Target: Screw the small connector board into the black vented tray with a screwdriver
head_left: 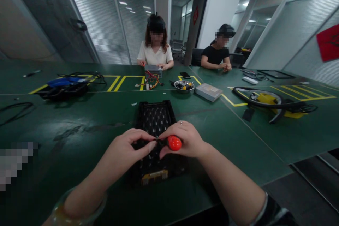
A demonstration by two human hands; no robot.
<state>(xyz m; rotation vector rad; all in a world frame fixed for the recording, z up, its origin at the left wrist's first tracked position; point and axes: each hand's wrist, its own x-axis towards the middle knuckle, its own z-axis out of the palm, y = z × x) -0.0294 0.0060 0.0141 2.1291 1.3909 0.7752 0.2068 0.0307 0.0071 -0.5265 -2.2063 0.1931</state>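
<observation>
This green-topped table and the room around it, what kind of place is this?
Probably an office used as an electronics teardown workshop: glass partitions with blinds, a wired metal box, a red-handled tool.

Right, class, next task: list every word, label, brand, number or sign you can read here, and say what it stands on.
No text is readable.
Large red sign, far right: dark marks, partly cut off, too blurred to read.
Small red sign, upper centre: too small and blurred.
Flat grey metal box: any print is too blurred to read.
</observation>
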